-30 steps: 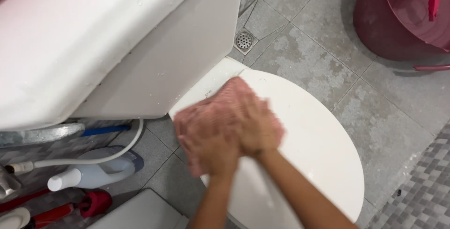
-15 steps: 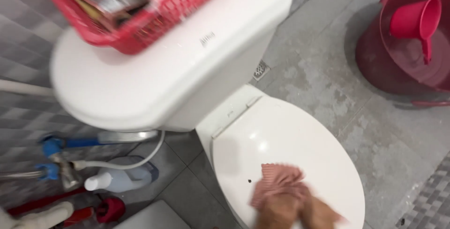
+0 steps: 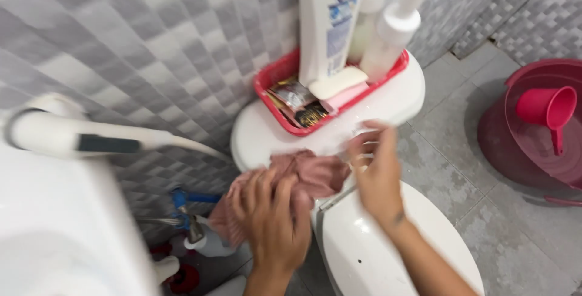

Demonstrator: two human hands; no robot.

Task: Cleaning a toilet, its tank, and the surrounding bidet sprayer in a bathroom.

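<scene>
Against the front of the white toilet tank (image 3: 267, 135), a pink cloth (image 3: 303, 178) is held in both hands.

The crumpled, ribbed cloth is gripped by the left hand (image 3: 273, 217), fingers curled over its bunched folds, while the right hand (image 3: 376, 171) is spread loosely at its right edge, fingertips near the tank's lid. Wiping is judged best done with the cloth flattened against the smooth glazed ceramic, clear of the red plastic mesh basket (image 3: 285, 99) of white bottles (image 3: 330, 17) resting on the lid. The rounded, glossy seat cover (image 3: 364, 253) lies closed below.
</scene>
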